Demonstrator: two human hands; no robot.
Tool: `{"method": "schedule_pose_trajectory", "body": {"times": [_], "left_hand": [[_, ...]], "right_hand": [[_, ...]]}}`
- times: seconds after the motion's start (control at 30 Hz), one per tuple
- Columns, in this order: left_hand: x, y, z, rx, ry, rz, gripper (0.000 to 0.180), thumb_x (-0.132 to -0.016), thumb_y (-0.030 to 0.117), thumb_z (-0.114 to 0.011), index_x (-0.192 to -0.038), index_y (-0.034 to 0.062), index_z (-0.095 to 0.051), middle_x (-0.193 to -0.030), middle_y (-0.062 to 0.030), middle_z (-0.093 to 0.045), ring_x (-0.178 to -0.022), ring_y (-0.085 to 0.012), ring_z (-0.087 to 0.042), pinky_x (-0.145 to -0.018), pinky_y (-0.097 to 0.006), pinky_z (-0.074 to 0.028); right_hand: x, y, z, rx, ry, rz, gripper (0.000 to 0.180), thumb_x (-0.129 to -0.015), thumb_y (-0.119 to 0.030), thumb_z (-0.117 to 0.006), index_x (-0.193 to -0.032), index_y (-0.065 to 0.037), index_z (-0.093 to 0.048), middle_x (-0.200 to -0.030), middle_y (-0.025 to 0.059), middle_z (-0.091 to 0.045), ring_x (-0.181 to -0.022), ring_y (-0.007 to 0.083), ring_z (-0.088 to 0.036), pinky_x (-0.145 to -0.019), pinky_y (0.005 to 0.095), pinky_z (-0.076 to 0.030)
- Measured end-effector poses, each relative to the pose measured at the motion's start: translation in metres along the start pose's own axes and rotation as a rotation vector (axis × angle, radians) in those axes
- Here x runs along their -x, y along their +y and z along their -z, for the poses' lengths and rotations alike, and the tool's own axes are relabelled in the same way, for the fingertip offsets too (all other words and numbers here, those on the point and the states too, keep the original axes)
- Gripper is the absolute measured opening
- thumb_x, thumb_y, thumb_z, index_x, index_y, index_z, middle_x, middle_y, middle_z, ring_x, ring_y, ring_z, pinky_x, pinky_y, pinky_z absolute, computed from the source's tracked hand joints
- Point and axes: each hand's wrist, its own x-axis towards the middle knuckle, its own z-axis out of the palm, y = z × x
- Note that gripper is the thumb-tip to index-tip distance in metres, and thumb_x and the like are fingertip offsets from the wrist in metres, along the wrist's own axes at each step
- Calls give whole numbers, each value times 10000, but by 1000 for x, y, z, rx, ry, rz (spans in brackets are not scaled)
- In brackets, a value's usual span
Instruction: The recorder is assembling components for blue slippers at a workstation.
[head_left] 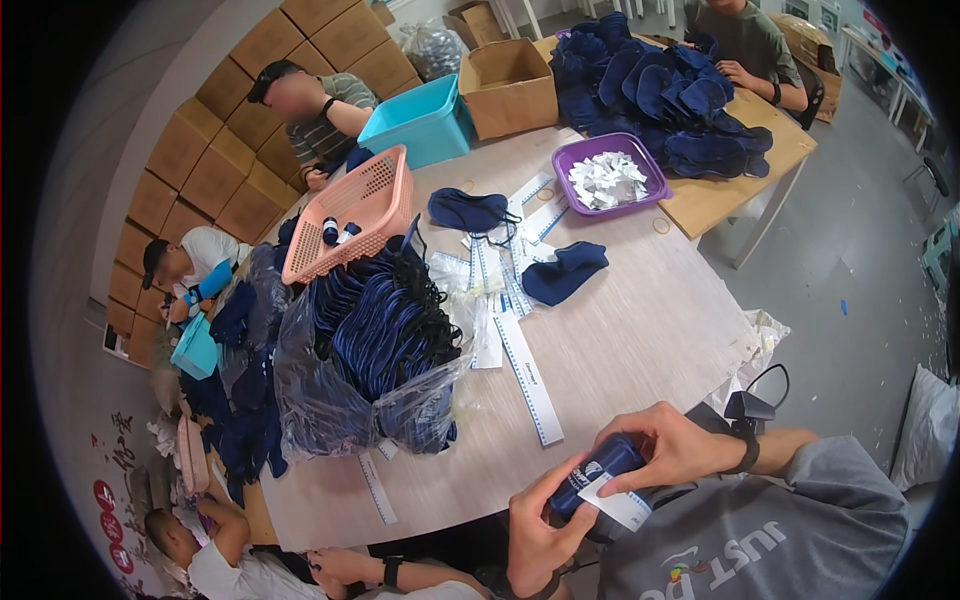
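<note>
Both of my hands are at the near right side of the table, around a dark blue roll with white print. My left hand grips its lower left end, fingers curled and thumb along it. The fingers of my right hand close over its upper right end. A small white paper card lies against the roll's near side, under my right thumb. How the card is fixed there is hidden. Closest on the table is a white paper strip with a blue edge.
Eye masks fill a clear plastic bag mid-table. Beyond are a pink basket with small blue rolls, a turquoise bin, a cardboard box and a purple tray of white slips. Dark blue cloth pieces heap far right. Several people sit around.
</note>
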Motion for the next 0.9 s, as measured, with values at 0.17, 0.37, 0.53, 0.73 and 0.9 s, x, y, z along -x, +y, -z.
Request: {"method": "schedule_pose_trajectory", "body": {"times": [0.17, 0.37, 0.53, 0.73, 0.9], "left_hand": [[-1, -2, 1, 27, -20, -4, 515, -870, 65, -759, -1348, -79, -630, -1183, -191, -727, -1092, -195, -696, -961, -323, -535], [-2, -4, -15, 107, 148, 98, 415, -931, 157, -780, -1251, -90, -686, -1035, -136, -744, -920, -130, -678, -827, -273, -540], [-7, -6, -21, 77, 221, 109, 435, -935, 225, -818, -1194, -108, -712, -1043, -135, -740, -950, -151, -666, -859, -283, -530], [-1, 3, -31, -24, 293, -130, 354, -919, 167, -818, -1164, -69, -722, -969, -157, -753, -877, -184, -713, -801, -297, -549], [0, 7, -41, -153, 355, -194, 330, -905, 136, -817, -1143, -70, -717, -985, -193, -747, -882, -272, -737, -809, -345, -557]], "right_hand": [[0, 2, 0, 23, 12, 13, 510, -822, -334, -922, -1143, 7, -719, -889, 99, -749, -764, 109, -674, -689, 270, -558], [-1, 4, -1, 72, 27, 12, 504, -822, -330, -922, -1136, 7, -718, -883, 94, -750, -749, 109, -671, -688, 267, -556], [-2, 16, 0, 9, 44, 52, 515, -827, -320, -920, -1170, -3, -706, -929, 93, -754, -787, 107, -675, -681, 263, -551], [-10, 36, -2, 45, 449, 261, 391, -744, -188, -925, -915, -60, -598, -829, 39, -582, -705, 122, -551, -613, 299, -459], [3, 19, 4, 392, 542, 399, 295, -782, -129, -885, -860, -53, -611, -783, 70, -552, -669, 185, -569, -572, 319, -442]]}}
